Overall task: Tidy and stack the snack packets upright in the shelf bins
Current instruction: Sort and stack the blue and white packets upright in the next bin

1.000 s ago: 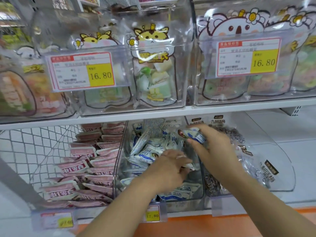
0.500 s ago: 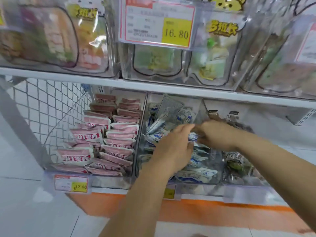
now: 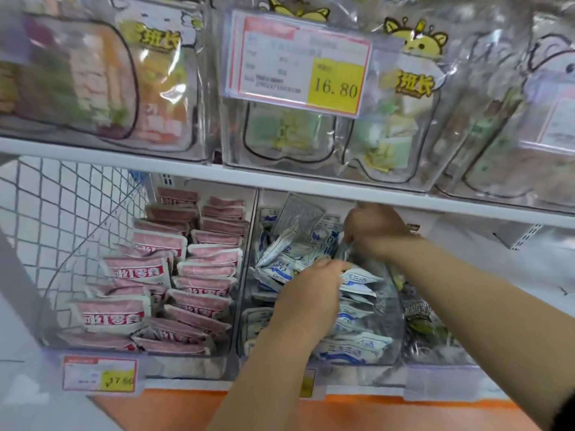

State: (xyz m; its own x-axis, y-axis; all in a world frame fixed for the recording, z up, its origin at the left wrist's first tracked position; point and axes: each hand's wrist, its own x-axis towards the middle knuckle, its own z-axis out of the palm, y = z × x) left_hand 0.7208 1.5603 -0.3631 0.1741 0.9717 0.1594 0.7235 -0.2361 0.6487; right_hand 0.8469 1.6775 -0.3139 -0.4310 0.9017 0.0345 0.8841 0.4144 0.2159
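Note:
Blue-and-white snack packets (image 3: 357,349) fill the clear middle bin (image 3: 249,275) on the lower shelf, lying jumbled and tilted. My left hand (image 3: 311,293) is inside this bin, fingers curled down onto the packets near its middle. My right hand (image 3: 378,230) is at the bin's back right, just under the upper shelf edge, fingers curled around a packet (image 3: 343,251) there. Pink packets (image 3: 205,269) stand in rows in the bin to the left.
A bin of dark packets (image 3: 420,321) sits to the right. The white upper shelf (image 3: 280,181) carries clear bins of large candy bags and a 16.80 price tag (image 3: 298,62). A wire mesh panel (image 3: 71,213) closes the left side. Price tags line the lower shelf front.
The view has shifted left and closer. My right hand moved back and up to the bin's rear right; my left hand stayed on the blue-and-white packets.

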